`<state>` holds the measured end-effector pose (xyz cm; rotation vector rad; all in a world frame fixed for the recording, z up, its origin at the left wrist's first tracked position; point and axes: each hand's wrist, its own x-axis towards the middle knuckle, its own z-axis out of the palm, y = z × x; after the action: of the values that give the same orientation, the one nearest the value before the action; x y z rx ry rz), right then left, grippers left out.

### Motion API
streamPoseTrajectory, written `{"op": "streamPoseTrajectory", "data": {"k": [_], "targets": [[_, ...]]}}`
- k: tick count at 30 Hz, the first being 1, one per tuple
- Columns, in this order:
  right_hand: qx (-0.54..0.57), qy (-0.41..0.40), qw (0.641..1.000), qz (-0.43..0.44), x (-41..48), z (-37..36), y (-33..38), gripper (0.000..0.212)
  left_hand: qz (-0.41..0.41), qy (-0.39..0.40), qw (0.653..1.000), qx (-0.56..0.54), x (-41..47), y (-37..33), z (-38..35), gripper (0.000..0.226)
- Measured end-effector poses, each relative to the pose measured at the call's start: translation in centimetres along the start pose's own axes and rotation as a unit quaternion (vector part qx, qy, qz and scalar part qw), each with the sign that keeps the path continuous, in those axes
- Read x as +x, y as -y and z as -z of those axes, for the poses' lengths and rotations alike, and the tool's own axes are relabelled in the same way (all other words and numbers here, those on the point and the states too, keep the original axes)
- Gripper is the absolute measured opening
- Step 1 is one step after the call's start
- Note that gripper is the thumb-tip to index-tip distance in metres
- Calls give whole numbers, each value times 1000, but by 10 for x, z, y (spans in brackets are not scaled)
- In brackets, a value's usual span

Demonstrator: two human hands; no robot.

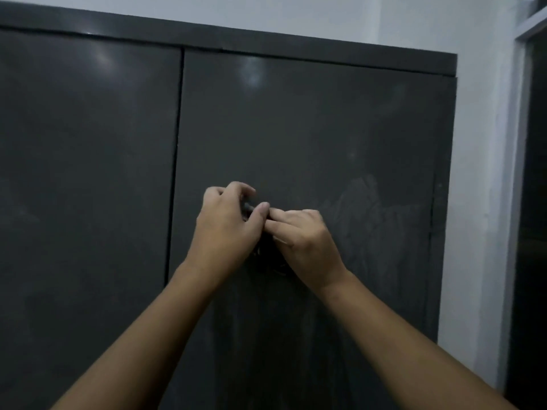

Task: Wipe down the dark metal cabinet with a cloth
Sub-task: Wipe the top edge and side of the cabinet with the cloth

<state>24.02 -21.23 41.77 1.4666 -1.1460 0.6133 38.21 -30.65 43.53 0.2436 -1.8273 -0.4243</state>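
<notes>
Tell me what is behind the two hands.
A bunched dark cloth shows between the left hand and right hand, before the dark grey metal cabinet's right door. Most of the cloth is covered by the hands.

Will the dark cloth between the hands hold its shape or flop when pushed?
Probably floppy: the cloth bunches and hangs below the left hand and right hand. Likely light: a pinch holds it. May slide easily on the glossy cabinet door.
</notes>
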Motion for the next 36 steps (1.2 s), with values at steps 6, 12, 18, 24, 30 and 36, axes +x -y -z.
{"op": "streamPoseTrajectory", "data": {"k": [6,12,18,24,30,36], "targets": [[91,37,995,-26,1,38,-31,25,-38,-53,994,-91,-18,10,-25,39],[-99,-67,983,-143,2,116,-108,36,-157,-148,969,-121,2,-1,-45,37],[-134,24,983,-120,-15,146,-176,49,-260,-268,927,-28,55,-38,-80,14],[-31,-84,984,-156,-21,135,-185,41,-281,-187,938,80,22,-76,-151,28],[-29,-141,978,-150,-27,133,-195,41,-283,-32,915,285,-45,-84,-187,76],[-40,-144,977,-150,-28,133,-193,43,-231,-97,960,129,3,-76,-155,53]]}}
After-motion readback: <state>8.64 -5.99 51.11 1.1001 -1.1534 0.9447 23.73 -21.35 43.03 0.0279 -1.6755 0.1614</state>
